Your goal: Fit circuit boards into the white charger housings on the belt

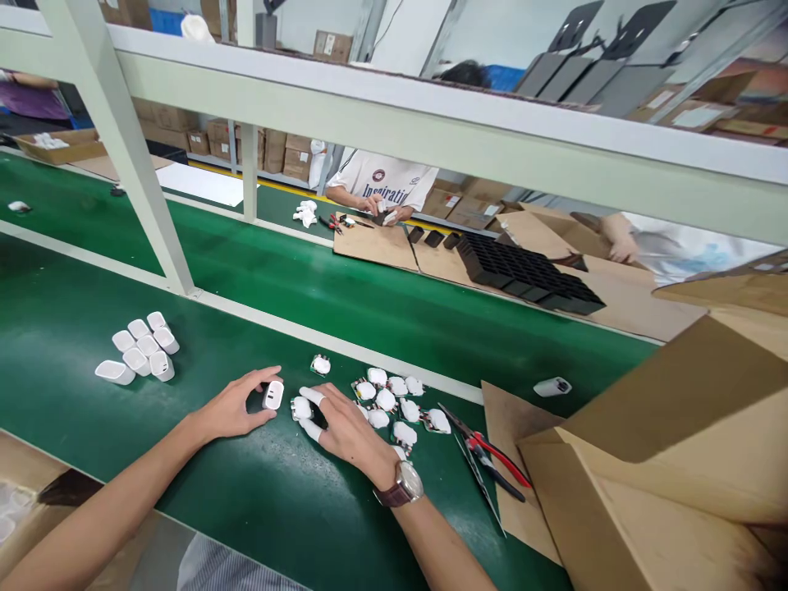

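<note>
My left hand point(237, 406) has its thumb and fingers curved around a small white charger housing point(273, 396) with dark slots in its end face. My right hand point(345, 427), with white finger cots on thumb and finger, pinches a small circuit board with a white pad point(301, 409). The two pieces are a short gap apart, just above or on the green bench. A similar circuit board point(321, 365) lies alone behind them. Several more circuit boards point(386, 400) are grouped right of my right hand. Several white housings point(146, 345) stand clustered at the left.
Red-and-black pliers point(492, 460) lie on cardboard at the right, near an open carton point(616, 492). A lone white housing point(552, 387) lies on the green belt point(277, 263). Across it, a co-worker point(382, 185) handles parts beside a black tray point(523, 267). A frame post point(129, 156) rises at left.
</note>
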Tool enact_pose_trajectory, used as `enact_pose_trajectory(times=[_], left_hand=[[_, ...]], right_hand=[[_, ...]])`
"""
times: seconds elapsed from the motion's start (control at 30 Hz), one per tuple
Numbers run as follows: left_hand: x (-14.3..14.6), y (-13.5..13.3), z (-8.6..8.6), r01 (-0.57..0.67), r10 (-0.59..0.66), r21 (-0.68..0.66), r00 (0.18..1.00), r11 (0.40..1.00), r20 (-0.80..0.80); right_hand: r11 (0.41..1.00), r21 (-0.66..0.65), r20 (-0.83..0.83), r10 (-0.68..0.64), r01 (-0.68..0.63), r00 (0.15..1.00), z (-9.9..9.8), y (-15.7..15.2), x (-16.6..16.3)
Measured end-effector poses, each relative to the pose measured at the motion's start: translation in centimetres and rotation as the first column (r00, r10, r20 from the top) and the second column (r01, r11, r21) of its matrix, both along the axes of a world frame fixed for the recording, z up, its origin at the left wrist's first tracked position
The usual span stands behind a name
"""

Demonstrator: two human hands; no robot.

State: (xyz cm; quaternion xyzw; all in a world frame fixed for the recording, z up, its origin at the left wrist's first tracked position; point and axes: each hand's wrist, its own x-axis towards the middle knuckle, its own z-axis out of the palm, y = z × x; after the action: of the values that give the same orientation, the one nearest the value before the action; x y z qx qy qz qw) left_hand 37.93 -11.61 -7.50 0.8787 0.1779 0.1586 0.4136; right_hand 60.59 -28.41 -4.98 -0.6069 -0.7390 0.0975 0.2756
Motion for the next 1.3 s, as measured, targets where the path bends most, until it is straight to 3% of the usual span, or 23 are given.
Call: enact_pose_trajectory(times=[0.1,0.23,0.47,0.7,0.9,1.1,1.2,1.3], left_hand=[[0.1,-0.4,-0.1,-0.012,0.010,0.044,0.999,0.999,0.042],[0.2,-0.8,-0.2,-0.009,0.001,0.080,0.995,0.997,0.095],[0.1,-0.7,-0.3,0.043,-0.051,0.126,0.996,0.991,0.066],[0.0,-0.6,-0.9,0.024,-0.022,0.124,1.000,0.992,-0.015],[0.0,-0.7,-0.9,0.050,-0.049,-0.029,0.998,0.998,0.027],[0.1,-0.8,-0.2,0.046,-0.046,-0.034,0.999,0.998,-0.001],[0.0,-1.1,0.2,0.063,-0.064,0.028,0.997,0.998,0.035],[0.1,-1.3,0.3,0.068,-0.093,0.224,0.990,0.972,0.104]], right_hand=[[0.988,0.140,-0.062,-0.060,0.068,0.996,0.2,-0.1,-1.2],[0.968,0.246,-0.007,-0.059,0.059,0.998,0.0,0.1,-2.2],[0.986,0.164,0.132,-0.044,0.022,0.990,0.6,0.4,-2.6],[0.999,0.043,0.271,-0.014,0.003,0.962,1.4,0.8,-3.0],[0.997,0.069,0.104,-0.023,0.016,0.994,1.0,0.8,-2.8],[1.000,0.028,0.182,-0.008,0.003,0.983,1.2,1.1,-4.2],[1.000,0.001,0.101,-0.008,0.008,0.995,1.3,1.5,-3.7],[0.989,0.065,0.011,-0.137,0.136,0.990,1.0,2.1,-1.8]])
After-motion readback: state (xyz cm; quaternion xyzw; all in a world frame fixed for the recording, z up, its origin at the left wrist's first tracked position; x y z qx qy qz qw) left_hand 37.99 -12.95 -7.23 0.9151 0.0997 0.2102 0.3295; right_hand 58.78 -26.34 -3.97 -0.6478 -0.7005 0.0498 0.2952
